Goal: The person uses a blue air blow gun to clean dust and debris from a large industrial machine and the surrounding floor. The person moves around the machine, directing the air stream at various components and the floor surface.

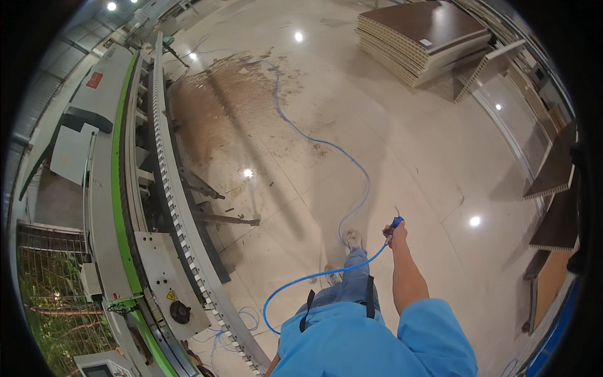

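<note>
My right hand [394,234] is wrapped round a blue air blow gun [396,222], held out in front of me to the right. Its thin nozzle [397,211] points ahead, over the tiled floor. From the gun a blue air hose [314,274] loops left past my waist. Another stretch of blue hose [342,151] winds across the floor from near my shoes toward the back. Only a sliver of my left forearm [274,363] shows at the lower edge; the left hand is out of sight.
A long machine with a green stripe [119,157] and a toothed rail [168,169] runs along my left, support arms [226,218] jutting out. Brown dust [207,107] covers floor beside it. Stacked brown panels [427,38] stand far right; more panels [556,182] lean nearer.
</note>
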A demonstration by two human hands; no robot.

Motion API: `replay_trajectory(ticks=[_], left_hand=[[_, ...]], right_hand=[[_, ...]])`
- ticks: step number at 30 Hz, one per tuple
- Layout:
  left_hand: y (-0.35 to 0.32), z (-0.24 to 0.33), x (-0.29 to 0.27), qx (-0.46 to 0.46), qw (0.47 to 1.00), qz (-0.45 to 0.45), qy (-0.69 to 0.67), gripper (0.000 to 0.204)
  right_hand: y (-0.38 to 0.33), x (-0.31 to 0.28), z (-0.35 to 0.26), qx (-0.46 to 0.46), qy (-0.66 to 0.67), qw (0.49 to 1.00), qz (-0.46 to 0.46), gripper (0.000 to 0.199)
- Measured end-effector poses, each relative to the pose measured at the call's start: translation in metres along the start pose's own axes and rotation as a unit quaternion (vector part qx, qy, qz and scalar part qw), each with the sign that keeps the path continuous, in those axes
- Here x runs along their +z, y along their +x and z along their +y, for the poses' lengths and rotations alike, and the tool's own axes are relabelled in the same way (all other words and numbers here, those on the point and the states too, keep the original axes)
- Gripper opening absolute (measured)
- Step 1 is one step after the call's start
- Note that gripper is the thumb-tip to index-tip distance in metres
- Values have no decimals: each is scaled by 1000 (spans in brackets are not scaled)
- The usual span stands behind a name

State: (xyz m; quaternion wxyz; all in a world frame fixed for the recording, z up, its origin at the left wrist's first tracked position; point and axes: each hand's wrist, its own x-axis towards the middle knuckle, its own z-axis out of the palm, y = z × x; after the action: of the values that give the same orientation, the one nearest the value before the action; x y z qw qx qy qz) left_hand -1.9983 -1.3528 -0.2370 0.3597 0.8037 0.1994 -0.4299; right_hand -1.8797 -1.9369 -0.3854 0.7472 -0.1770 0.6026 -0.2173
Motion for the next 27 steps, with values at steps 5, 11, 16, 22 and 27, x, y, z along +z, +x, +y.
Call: replay_trajectory(ticks=[5, 11, 16, 22, 27], left_hand=[[20, 58, -3, -24, 999, 32, 10, 40], [26, 139, 9, -46, 996, 79, 18, 39], [2, 170, 44, -83, 989, 118, -44, 39], [-26, 156, 95, -139, 977, 135, -90, 39], [-29, 124, 109, -168, 972, 135, -88, 38]], right_hand=[[59, 113, -9, 74, -1, 997, -22, 59], [116, 255, -11, 169, 68, 981, -61, 58], [109, 334, -11, -94, -485, 857, -148, 57], [32, 348, 58, -207, -881, 284, -317, 54], [-60, 345, 180, -305, -800, 61, -512, 54]])
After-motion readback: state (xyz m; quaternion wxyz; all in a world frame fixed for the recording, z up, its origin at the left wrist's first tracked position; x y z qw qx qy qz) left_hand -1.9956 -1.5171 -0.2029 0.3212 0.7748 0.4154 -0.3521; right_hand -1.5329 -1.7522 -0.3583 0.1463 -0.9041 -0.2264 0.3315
